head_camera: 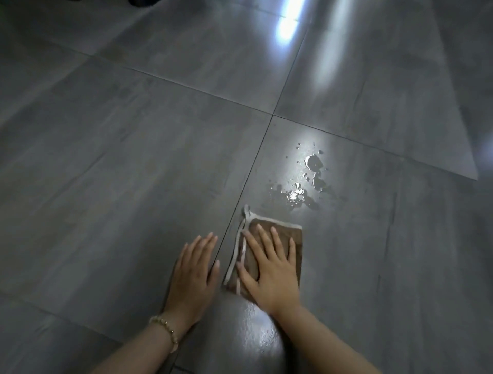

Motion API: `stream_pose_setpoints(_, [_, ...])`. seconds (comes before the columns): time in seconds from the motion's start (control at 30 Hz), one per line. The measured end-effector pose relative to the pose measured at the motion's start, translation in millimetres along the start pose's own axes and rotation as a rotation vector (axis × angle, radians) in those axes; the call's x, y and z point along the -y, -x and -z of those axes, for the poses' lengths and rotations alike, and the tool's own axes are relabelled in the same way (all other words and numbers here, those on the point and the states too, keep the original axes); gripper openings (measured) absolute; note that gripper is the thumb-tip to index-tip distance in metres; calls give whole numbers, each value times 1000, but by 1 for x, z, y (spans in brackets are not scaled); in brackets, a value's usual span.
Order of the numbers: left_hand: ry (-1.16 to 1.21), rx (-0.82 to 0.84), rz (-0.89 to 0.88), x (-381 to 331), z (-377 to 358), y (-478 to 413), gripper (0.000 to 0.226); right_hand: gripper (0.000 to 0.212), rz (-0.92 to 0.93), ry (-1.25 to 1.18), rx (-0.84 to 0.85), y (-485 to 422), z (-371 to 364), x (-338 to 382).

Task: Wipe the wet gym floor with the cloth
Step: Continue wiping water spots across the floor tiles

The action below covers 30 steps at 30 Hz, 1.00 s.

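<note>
A folded brown cloth (294, 241) with a pale border lies flat on the grey tiled floor (133, 173). My right hand (269, 269) presses down on it with straight, spread fingers. My left hand (193, 275) rests flat on the bare floor just left of the cloth, across a tile joint, touching only the tile. A patch of water drops and small puddles (306, 184) glistens on the tile just beyond the cloth's far edge. A wet sheen shows on the floor between my forearms.
Large grey tiles with dark joints stretch in all directions. Bright light reflections streak the floor at the top right (290, 24). A dark object (144, 2) is cut off at the top edge.
</note>
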State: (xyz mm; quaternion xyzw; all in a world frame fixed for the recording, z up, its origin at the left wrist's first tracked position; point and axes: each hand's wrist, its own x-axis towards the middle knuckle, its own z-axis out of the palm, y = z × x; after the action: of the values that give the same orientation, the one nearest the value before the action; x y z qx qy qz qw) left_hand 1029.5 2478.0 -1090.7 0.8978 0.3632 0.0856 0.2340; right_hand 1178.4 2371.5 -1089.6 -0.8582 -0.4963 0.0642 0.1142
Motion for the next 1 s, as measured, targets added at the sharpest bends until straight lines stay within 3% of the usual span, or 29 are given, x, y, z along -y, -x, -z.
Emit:
stream_pose_setpoints(0.13, [-37, -89, 20, -8, -8, -4, 49, 68, -240, 37, 21, -87, 10, -36])
stream_pose_setpoints(0.2, [-44, -113, 16, -11, -11, -8, 48, 69, -260, 38, 10, -95, 8, -40])
stream_pose_setpoints(0.3, [-44, -115, 23, -12, -15, -5, 48, 63, -141, -10, -27, -34, 4, -15])
stream_pose_setpoints(0.4, [-44, -117, 7, -19, -17, -4, 48, 64, 92, -14, -11, 67, -3, 9])
stream_pose_setpoints(0.5, [-41, -137, 3, -23, -18, -4, 47, 63, 251, -13, 56, 73, 4, -25])
stream_pose_setpoints(0.53, [-52, -135, -3, -23, -20, -3, 48, 63, 186, 6, 25, 53, 7, -45])
stream_pose_setpoints(0.63, [-84, -102, -5, -23, -24, 5, 49, 60, -254, 23, -22, -21, 26, -107])
stream_pose_setpoints(0.7, [-112, -86, -20, -24, -28, 10, 50, 60, -391, -5, 0, -39, 28, -121])
stream_pose_setpoints(0.77, [-133, -51, -30, -27, -31, 15, 51, 60, -325, -10, -31, -14, 26, -103])
stream_pose_setpoints(0.9, [-149, -26, -51, -43, -35, 23, 51, 58, 136, 21, 7, 125, 13, -49])
stream_pose_setpoints(0.97, [-153, -21, -65, -51, -38, 25, 51, 56, 316, 44, 86, 140, 18, -68])
stream_pose_setpoints(1.0, [-161, -24, -75, -56, -39, 25, 52, 54, 289, 49, 71, 128, 20, -87])
